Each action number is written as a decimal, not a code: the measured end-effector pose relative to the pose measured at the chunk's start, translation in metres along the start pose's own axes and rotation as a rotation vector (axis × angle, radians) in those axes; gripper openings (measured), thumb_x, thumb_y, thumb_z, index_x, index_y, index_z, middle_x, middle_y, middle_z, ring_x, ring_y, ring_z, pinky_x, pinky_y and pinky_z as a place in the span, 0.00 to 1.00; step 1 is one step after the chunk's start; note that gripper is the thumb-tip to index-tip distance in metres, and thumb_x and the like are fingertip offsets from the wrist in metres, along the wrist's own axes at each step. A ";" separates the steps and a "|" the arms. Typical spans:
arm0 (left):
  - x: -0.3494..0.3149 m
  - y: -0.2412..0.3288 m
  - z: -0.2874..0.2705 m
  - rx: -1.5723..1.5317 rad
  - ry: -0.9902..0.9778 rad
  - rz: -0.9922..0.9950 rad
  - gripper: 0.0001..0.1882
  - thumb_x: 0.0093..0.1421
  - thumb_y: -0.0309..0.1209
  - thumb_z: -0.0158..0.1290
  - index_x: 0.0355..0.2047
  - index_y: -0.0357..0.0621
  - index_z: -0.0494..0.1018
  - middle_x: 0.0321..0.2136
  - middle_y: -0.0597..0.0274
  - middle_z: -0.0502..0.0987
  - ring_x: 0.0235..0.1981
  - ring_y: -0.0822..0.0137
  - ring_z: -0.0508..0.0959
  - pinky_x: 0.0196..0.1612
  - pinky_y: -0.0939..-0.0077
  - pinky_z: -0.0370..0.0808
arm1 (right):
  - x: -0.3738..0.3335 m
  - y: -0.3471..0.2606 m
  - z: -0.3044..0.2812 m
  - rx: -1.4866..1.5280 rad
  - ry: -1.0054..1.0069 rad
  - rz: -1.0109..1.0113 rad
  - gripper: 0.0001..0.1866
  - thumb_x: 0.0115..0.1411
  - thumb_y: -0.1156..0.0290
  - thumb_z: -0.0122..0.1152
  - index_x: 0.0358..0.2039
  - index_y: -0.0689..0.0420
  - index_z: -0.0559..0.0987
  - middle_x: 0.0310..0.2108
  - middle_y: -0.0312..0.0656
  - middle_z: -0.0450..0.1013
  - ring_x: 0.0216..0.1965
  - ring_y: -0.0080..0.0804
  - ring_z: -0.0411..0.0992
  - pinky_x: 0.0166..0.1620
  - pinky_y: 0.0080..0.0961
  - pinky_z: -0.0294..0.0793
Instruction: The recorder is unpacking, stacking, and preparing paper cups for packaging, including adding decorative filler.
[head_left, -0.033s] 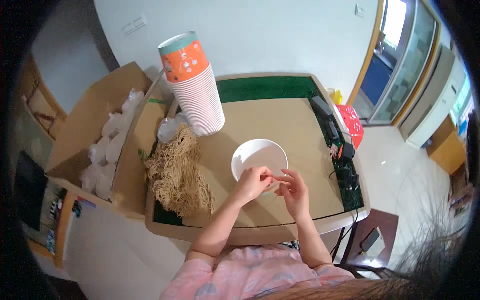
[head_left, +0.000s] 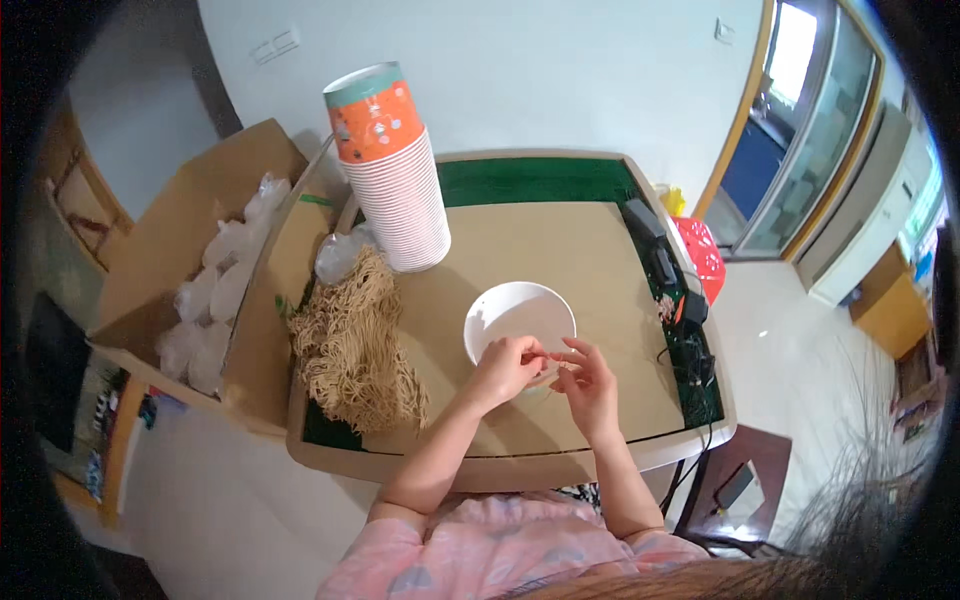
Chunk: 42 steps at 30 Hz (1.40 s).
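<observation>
A white-lined paper bowl (head_left: 508, 312) stands upright on the tan board, right in front of me. Over its near rim my left hand (head_left: 508, 368) is closed in a pinch, its fingertips pressed together on something too small to name. Close against it, my right hand (head_left: 590, 392) has its fingers bent toward the left fingertips. A fine strand seems to hang between the hands, but what the right fingers grip is hard to see. Left of the bowl lies a loose bundle of tan cords (head_left: 355, 350). Behind the bundle rises a tall stack of paper bowls (head_left: 400, 200), orange and green on top.
An open cardboard box (head_left: 200, 240) with several clear plastic bags (head_left: 228, 245) adjoins the table's left side. Black adapters and cables (head_left: 690, 350) lie along the right edge. A red plastic bag (head_left: 702, 258) is beyond that edge. A dark stool (head_left: 745, 485) stands below at right.
The whole view has shifted very slightly. Both hands stay at the near rim of the bowl in almost the same pose.
</observation>
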<state>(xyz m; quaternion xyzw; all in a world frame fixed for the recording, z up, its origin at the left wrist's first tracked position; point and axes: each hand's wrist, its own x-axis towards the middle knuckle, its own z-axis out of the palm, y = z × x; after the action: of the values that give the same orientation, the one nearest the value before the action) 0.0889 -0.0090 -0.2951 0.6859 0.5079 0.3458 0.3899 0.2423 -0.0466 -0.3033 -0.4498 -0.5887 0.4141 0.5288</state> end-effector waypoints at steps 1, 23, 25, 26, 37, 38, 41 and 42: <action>-0.002 0.002 -0.001 -0.061 -0.013 -0.029 0.05 0.55 0.23 0.50 0.31 0.34 0.74 0.26 0.58 0.79 0.30 0.70 0.79 0.33 0.77 0.75 | 0.003 -0.006 0.001 -0.021 -0.016 -0.011 0.18 0.58 0.82 0.48 0.49 0.58 0.65 0.35 0.41 0.74 0.28 0.23 0.73 0.30 0.18 0.74; 0.044 -0.026 -0.003 -0.839 -0.396 -0.463 0.18 0.53 0.23 0.47 0.45 0.35 0.61 0.26 0.54 0.71 0.19 0.67 0.72 0.19 0.78 0.70 | 0.035 -0.004 -0.014 -0.422 -0.229 0.052 0.06 0.54 0.79 0.56 0.34 0.62 0.75 0.25 0.39 0.74 0.24 0.22 0.72 0.28 0.18 0.71; 0.046 -0.018 -0.003 -0.814 -0.396 -0.613 0.07 0.54 0.23 0.46 0.32 0.33 0.68 0.23 0.52 0.71 0.14 0.70 0.65 0.12 0.77 0.60 | 0.037 -0.006 -0.015 -0.424 -0.237 0.070 0.03 0.53 0.79 0.57 0.30 0.62 0.76 0.24 0.40 0.74 0.24 0.22 0.72 0.28 0.19 0.71; 0.044 -0.018 -0.003 -0.771 -0.398 -0.633 0.07 0.56 0.27 0.45 0.31 0.37 0.71 0.21 0.55 0.72 0.12 0.73 0.60 0.11 0.80 0.55 | 0.039 -0.009 -0.015 -0.494 -0.222 -0.053 0.03 0.53 0.78 0.57 0.29 0.62 0.76 0.23 0.40 0.74 0.24 0.22 0.72 0.28 0.19 0.71; 0.047 -0.020 0.003 -0.547 -0.525 -0.598 0.12 0.56 0.32 0.49 0.17 0.42 0.69 0.13 0.70 0.63 0.10 0.80 0.55 0.11 0.84 0.50 | 0.021 -0.012 0.000 -0.666 -0.200 -0.360 0.04 0.48 0.79 0.62 0.27 0.59 0.77 0.24 0.39 0.69 0.23 0.25 0.68 0.26 0.20 0.67; 0.047 -0.020 0.004 -0.523 -0.534 -0.600 0.12 0.55 0.30 0.50 0.16 0.43 0.68 0.13 0.71 0.61 0.10 0.80 0.55 0.11 0.84 0.49 | 0.019 -0.009 -0.001 -0.644 -0.187 -0.369 0.04 0.48 0.80 0.62 0.27 0.59 0.77 0.24 0.39 0.69 0.23 0.26 0.68 0.27 0.20 0.67; 0.048 -0.020 0.003 -0.532 -0.529 -0.616 0.07 0.57 0.27 0.48 0.23 0.39 0.73 0.15 0.68 0.65 0.11 0.79 0.59 0.11 0.86 0.49 | 0.013 -0.003 -0.001 -0.601 -0.129 -0.368 0.04 0.48 0.80 0.61 0.27 0.59 0.77 0.25 0.40 0.69 0.25 0.28 0.68 0.28 0.20 0.68; 0.048 -0.021 0.002 -0.528 -0.529 -0.615 0.07 0.57 0.27 0.48 0.23 0.39 0.73 0.15 0.68 0.65 0.11 0.79 0.59 0.11 0.86 0.49 | 0.011 -0.001 -0.001 -0.581 -0.086 -0.356 0.05 0.49 0.80 0.61 0.28 0.59 0.77 0.26 0.41 0.69 0.27 0.30 0.69 0.29 0.21 0.69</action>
<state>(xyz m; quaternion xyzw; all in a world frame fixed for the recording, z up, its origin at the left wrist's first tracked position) 0.0933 0.0404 -0.3106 0.4457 0.4653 0.1452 0.7508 0.2427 -0.0364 -0.2994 -0.4539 -0.7730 0.1490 0.4174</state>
